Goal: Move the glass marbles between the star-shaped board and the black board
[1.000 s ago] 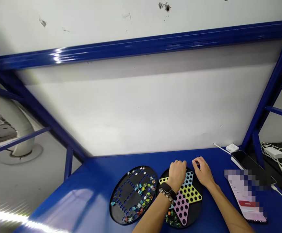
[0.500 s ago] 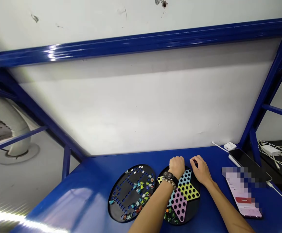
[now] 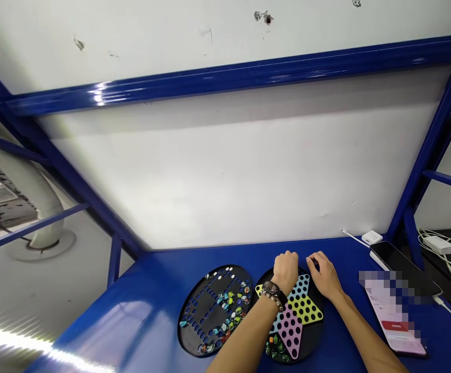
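Observation:
A round black board [image 3: 311, 342] with a hole-dotted star in pink, yellow and light blue lies on the blue tabletop. Over its upper part is my left hand [image 3: 286, 270], closed with the back facing up and a watch and beads at the wrist. Its fingertips, and anything in them, are hidden. My right hand [image 3: 326, 275] lies by the board's upper right edge, fingers curled toward the thumb in a loose pinch. What sits between those tips cannot be made out. Dark green marbles [image 3: 276, 352] and a small orange piece [image 3: 271, 340] lie in the board's lower left rim area.
Left of the star board, a second black round board [image 3: 200, 316] carries many coloured glass marbles [image 3: 225, 300] and a few white pieces. A lit phone [image 3: 392, 321], a dark phone [image 3: 400, 261], a white charger [image 3: 371, 237] and cables lie right. A blue frame and white panel stand behind.
The whole view has shifted slightly, so everything appears a little further right and lower. Both hands keep nearly the same place and pose at the star board.

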### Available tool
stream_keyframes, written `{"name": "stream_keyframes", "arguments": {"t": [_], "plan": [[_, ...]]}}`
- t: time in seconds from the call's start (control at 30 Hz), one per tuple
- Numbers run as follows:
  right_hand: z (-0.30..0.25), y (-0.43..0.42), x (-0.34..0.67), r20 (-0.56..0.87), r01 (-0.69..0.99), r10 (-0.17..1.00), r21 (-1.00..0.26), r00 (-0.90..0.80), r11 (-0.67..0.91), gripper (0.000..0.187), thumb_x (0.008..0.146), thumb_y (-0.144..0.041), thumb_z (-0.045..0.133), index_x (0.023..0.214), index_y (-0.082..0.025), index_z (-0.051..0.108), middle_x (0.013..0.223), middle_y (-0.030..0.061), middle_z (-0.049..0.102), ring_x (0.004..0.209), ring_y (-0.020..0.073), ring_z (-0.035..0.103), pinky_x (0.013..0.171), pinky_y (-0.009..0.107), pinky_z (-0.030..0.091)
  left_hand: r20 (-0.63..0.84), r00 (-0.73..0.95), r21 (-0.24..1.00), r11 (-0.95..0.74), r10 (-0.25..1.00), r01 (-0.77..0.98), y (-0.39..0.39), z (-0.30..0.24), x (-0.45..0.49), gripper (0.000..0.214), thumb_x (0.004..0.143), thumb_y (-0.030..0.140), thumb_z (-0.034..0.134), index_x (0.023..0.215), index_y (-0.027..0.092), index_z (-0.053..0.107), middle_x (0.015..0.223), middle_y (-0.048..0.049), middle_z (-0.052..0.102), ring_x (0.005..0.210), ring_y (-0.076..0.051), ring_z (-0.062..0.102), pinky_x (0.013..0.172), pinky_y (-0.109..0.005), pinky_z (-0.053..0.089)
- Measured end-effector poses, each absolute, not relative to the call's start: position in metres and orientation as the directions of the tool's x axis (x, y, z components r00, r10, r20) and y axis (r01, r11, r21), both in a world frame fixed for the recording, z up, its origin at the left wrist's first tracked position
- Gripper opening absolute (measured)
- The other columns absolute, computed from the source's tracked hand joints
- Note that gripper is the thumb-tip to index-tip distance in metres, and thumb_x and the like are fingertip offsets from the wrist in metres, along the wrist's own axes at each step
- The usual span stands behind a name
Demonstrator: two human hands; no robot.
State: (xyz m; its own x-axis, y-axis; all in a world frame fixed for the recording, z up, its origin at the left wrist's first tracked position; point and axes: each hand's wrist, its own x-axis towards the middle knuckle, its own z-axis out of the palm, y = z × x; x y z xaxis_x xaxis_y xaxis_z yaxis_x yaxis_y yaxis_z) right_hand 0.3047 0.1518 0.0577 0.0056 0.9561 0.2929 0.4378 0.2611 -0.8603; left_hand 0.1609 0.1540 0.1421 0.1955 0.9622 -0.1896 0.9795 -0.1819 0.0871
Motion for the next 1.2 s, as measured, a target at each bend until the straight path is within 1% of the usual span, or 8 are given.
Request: {"name": "stream_keyframes", "arguments": {"t": [0.17, 0.27, 0.37, 0.47, 0.6, 0.73, 0.9, 1.2], "plan": [[0.069, 0.15, 0.295, 0.291, 0.224, 0.947, -0.94, 0.136, 0.257, 0.035, 0.089, -0.056, 0.062, 0.073, -0.025, 0.067, 0.08, 0.0048, 0.063, 0.073, 0.0207, 0.056, 0.073, 0.034, 0.045, -0.071, 0.197, 0.248, -0.175, 0.978, 0.953, 0.152, 0.16, 0.144, 0.019, 0.091, 0.018, 0.061, 0.108, 0.013, 0.066, 0.108, -0.0143, 0.073, 0.101, -0.026, 0.07, 0.083, -0.033, 0.053], [0.078, 0.145, 0.283, 0.085, -0.124, 0.986, -0.987, 0.143, 0.104, 0.046, 0.082, -0.067, 0.066, 0.076, -0.021, 0.067, 0.075, 0.0032, 0.063, 0.058, 0.0144, 0.05, 0.051, 0.027, 0.04, 0.035, 0.257, 0.367, -0.251, 0.966, 0.895, 0.149, 0.172, 0.147, 0.022, 0.098, 0.024, 0.051, 0.116, 0.019, 0.062, 0.112, -0.007, 0.073, 0.103, -0.018, 0.069, 0.083, -0.026, 0.052], [0.084, 0.141, 0.274, -0.182, -0.57, 0.982, -0.802, -0.056, -0.181, 0.047, 0.08, -0.066, 0.069, 0.079, -0.019, 0.064, 0.063, -0.0018, 0.058, 0.042, 0.0078, 0.041, 0.036, 0.02, 0.025, 0.082, 0.339, 0.428, -0.341, 0.937, 0.837, 0.145, 0.18, 0.16, 0.023, 0.095, 0.025, 0.054, 0.116, 0.024, 0.063, 0.111, -0.0012, 0.075, 0.1, -0.016, 0.07, 0.081, -0.023, 0.052], [0.085, 0.143, 0.274, -0.353, -0.768, 0.926, -0.551, -0.138, -0.325, 0.028, 0.083, -0.044, 0.071, 0.079, -0.019, 0.06, 0.052, -0.0071, 0.05, 0.033, 0.004, 0.032, 0.032, 0.016, 0.018, 0.078, 0.399, 0.429, -0.392, 0.914, 0.814, 0.143, 0.182, 0.165, 0.022, 0.091, 0.028, 0.06, 0.111, 0.029, 0.068, 0.108, 0.0022, 0.076, 0.098, -0.017, 0.071, 0.077, -0.023, 0.052], [0.081, 0.15, 0.286, -0.435, -0.807, 0.893, -0.484, -0.113, -0.338, 0.021, 0.087, -0.029, 0.061, 0.071, -0.018, 0.054, 0.054, -0.0038, 0.054, 0.031, 0.0016, 0.029, 0.03, 0.014, 0.017, 0.064, 0.346, 0.353, -0.346, 0.936, 0.869, 0.149, 0.171, 0.146, 0.024, 0.099, 0.025, 0.047, 0.112, 0.027, 0.067, 0.116, -0.0012, 0.074, 0.105, -0.018, 0.069, 0.083, -0.027, 0.051], [0.076, 0.155, 0.296, -0.472, -0.827, 0.878, -0.458, -0.084, -0.325, 0.024, 0.093, -0.028, 0.051, 0.072, -0.017, 0.055, 0.056, 0.0008, 0.058, 0.033, 0.0034, 0.034, 0.03, 0.013, 0.02, -0.045, 0.268, 0.21, -0.253, 0.962, 0.945, 0.153, 0.15, 0.125, 0.015, 0.091, 0.019, 0.059, 0.1, 0.019, 0.07, 0.102, -0.0087, 0.075, 0.097, -0.025, 0.071, 0.079, -0.032, 0.052], [0.073, 0.156, 0.297, -0.474, -0.832, 0.877, -0.454, -0.079, -0.32, 0.025, 0.095, -0.03, 0.048, 0.075, -0.016, 0.057, 0.058, 0.0021, 0.059, 0.035, 0.0046, 0.035, 0.031, 0.014, 0.021, -0.071, 0.272, 0.093, -0.265, 0.96, 0.96, 0.144, 0.138, 0.131, 0.017, 0.093, 0.018, 0.057, 0.105, 0.017, 0.069, 0.108, -0.0108, 0.071, 0.102, -0.026, 0.068, 0.08, -0.032, 0.052], [0.07, 0.158, 0.295, -0.449, -0.816, 0.891, -0.487, -0.07, -0.31, 0.028, 0.095, -0.032, 0.049, 0.073, -0.016, 0.058, 0.057, 0.0012, 0.058, 0.035, 0.0044, 0.035, 0.032, 0.014, 0.019, -0.11, 0.333, 0.092, -0.324, 0.937, 0.942, 0.139, 0.135, 0.143, 0.022, 0.097, 0.021, 0.051, 0.104, 0.019, 0.072, 0.104, -0.0107, 0.075, 0.106, -0.027, 0.068, 0.089, -0.036, 0.051]]}}
